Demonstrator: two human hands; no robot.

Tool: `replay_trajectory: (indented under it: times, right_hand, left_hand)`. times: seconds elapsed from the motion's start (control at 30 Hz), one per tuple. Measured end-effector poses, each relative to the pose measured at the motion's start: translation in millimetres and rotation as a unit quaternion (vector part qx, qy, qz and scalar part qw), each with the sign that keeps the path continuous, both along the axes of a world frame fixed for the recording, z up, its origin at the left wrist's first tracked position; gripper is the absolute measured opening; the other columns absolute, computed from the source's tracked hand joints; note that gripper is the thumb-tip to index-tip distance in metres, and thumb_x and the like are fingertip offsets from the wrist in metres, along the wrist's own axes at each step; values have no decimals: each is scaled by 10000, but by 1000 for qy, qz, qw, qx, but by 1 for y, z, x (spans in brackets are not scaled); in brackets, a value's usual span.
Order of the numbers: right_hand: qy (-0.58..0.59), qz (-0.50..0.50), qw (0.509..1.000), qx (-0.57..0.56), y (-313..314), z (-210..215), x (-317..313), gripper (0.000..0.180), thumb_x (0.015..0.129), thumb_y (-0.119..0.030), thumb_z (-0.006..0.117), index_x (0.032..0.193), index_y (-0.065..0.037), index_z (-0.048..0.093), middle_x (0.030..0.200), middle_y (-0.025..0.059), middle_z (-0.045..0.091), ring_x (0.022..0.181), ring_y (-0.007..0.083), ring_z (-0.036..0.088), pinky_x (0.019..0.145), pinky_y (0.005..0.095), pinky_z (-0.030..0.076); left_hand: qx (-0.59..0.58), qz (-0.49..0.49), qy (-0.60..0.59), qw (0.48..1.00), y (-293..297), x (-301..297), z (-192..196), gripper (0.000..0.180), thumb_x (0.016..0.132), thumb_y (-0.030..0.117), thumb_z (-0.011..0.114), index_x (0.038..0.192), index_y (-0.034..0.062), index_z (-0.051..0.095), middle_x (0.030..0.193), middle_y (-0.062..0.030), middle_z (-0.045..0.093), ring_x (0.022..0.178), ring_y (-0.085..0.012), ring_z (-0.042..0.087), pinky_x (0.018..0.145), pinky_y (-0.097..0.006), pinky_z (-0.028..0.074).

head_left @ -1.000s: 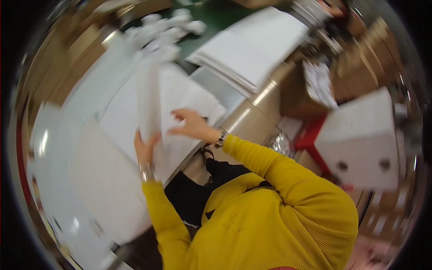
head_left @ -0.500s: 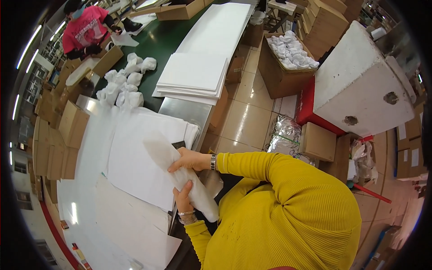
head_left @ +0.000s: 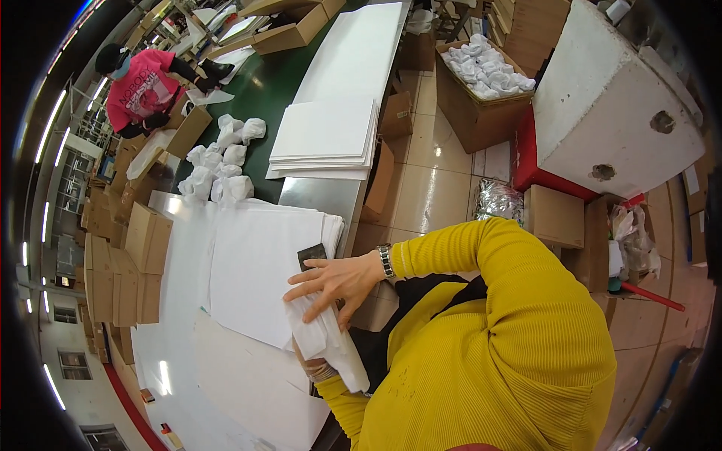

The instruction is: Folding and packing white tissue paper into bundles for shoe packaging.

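A bundle of rolled white paper (head_left: pixel 342 349) slants in front of my body, over the table's near edge. My right hand (head_left: pixel 335 286) lies across its upper end with fingers spread and touching the paper. Under the bundle is my left hand (head_left: pixel 304 359), holding it from below; its wrist shows, while the fingers are hidden behind the paper. What the roll contains, if anything, cannot be seen. A stack of large white sheets (head_left: pixel 256 263) lies just beyond my hands, with a small dark block (head_left: pixel 310 255) on its edge.
Several white wrapped bundles (head_left: pixel 226 158) sit on the green surface (head_left: pixel 278 64). More paper sheets (head_left: pixel 323 131) lie ahead. Stacked cardboard boxes (head_left: pixel 124 278) stand left. A carton of white bundles (head_left: pixel 485 120) is on the floor at right. Far left, a person in pink (head_left: pixel 147 86) works.
My right hand has let go its grip and spread flat over the roll's upper end, which is now folded down. My left hand has slipped behind the roll. The view has shifted slightly.
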State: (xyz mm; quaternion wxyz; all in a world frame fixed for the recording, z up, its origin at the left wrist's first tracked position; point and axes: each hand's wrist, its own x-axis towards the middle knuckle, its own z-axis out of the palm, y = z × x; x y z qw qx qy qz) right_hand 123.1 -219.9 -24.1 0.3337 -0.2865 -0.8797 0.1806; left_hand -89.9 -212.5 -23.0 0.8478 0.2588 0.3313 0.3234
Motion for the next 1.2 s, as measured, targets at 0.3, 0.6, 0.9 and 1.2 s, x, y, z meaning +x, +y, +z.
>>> replay_trajectory:
  times: [0.3,0.6,0.9,1.2]
  right_hand:
    - [-77,-75,992,59,-25,1,-10,766,648,-360,757,1324,-204,431,1471,148,204,1332,406,204,1013,652,138]
    - [71,-59,987,132,-11,-17,-52,204,673,-121,694,816,-63,561,814,72,531,818,224,518,758,359,417]
    - [394,-198,871,-216,-8,14,-56,709,668,-196,779,1265,-97,410,1198,109,458,1129,261,447,1010,348,318]
    - [457,-36,649,-608,-5,3,-43,663,685,-134,725,1266,-53,416,1160,92,531,1064,190,507,913,308,423]
  left_hand:
    - [154,-101,58,981,30,-12,-27,383,900,250,418,1159,-22,494,1013,-190,617,854,-282,648,709,-371,555]
    - [284,142,187,930,33,14,-63,266,911,145,507,1141,15,535,960,-84,639,765,-186,631,679,-311,528]
    - [139,164,-146,966,1,21,-25,478,950,316,392,1352,62,349,1310,-123,453,1161,-286,491,940,-402,447]
    - [225,82,29,970,-12,0,-35,707,754,-19,664,1359,55,304,1228,-79,487,1104,-209,501,941,-335,417]
